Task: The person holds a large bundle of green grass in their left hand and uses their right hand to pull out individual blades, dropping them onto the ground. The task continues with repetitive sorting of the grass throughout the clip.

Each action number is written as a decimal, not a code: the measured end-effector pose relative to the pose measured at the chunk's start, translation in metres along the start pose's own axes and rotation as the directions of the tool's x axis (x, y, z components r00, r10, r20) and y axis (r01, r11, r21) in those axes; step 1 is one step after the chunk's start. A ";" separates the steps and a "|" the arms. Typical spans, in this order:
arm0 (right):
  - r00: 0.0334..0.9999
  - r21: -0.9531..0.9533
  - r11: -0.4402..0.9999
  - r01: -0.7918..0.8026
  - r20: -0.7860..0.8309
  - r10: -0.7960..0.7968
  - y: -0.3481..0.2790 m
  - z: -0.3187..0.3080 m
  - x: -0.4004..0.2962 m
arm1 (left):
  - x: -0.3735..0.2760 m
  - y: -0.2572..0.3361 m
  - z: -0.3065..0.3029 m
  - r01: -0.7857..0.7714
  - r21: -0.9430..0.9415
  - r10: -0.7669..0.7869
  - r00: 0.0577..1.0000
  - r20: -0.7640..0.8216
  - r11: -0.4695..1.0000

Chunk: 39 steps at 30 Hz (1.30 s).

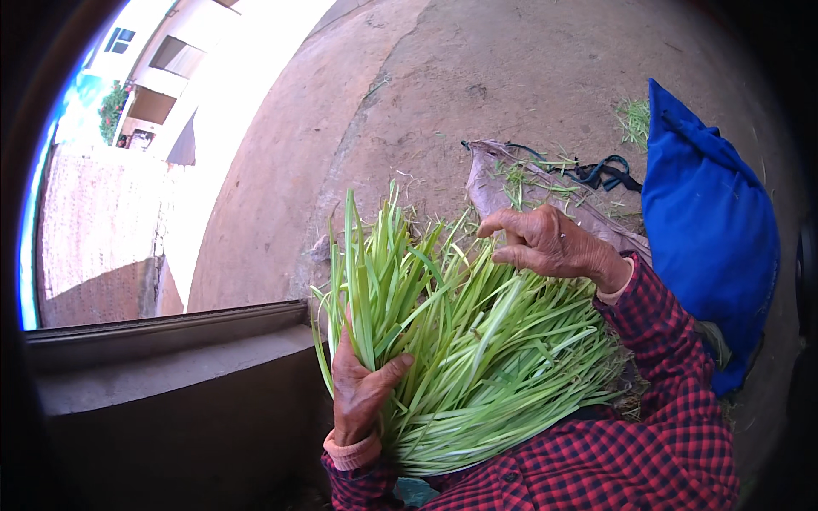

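A large heap of long green leaves, like garlic chives, lies across the person's lap. My left hand, at the heap's left side, grips a bunch of upright leaves between thumb and fingers. Above the heap's far edge is my right hand, its thumb and index finger apart and curled, with nothing plainly held between them. Its other fingers are partly hidden. Both sleeves are red and dark checked, with pinkish cuffs beneath.
A pale cloth with leaf scraps and a dark cord lies beyond the heap. At right is a blue cloth bundle. Cut scraps lie on the concrete floor. A low ledge borders the left.
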State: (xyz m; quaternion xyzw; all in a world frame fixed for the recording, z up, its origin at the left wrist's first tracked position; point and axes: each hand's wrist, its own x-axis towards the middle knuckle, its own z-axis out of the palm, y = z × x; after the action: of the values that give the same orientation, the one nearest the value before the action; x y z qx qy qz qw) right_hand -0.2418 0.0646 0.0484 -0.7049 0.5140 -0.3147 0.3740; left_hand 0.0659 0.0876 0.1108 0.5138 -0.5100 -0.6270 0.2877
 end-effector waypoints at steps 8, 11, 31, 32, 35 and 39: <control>0.996 0.153 0.986 0.071 0.040 -0.078 0.007 0.003 0.011 | 0.003 -0.016 -0.007 -0.017 0.064 0.015 0.999 0.028 0.998; 0.945 -0.208 0.963 0.169 -0.244 -0.219 0.027 0.001 0.016 | 0.006 -0.014 -0.003 0.011 0.141 -0.012 1.000 0.010 0.990; 0.969 -0.429 0.877 0.216 -0.013 -0.245 0.060 0.021 0.006 | 0.031 -0.020 0.002 0.046 0.316 -0.130 0.959 0.251 0.948; 0.970 -0.383 0.902 0.198 -0.056 -0.237 0.061 0.023 0.005 | 0.032 -0.020 0.003 0.044 0.339 -0.131 0.962 0.239 0.940; 0.968 -0.259 0.953 0.157 -0.148 -0.200 0.065 0.026 0.001 | 0.032 -0.016 0.009 0.075 0.324 -0.134 0.977 0.166 0.943; 0.978 0.017 0.999 0.044 -0.205 -0.040 0.064 0.021 -0.009 | 0.026 -0.014 0.007 0.143 0.173 -0.152 0.988 0.042 0.975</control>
State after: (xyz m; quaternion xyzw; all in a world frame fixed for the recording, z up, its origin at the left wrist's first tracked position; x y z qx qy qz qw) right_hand -0.2575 0.0649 -0.0174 -0.6755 0.5314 -0.3988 0.3198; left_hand 0.0534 0.0717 0.0884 0.5555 -0.5296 -0.6147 0.1816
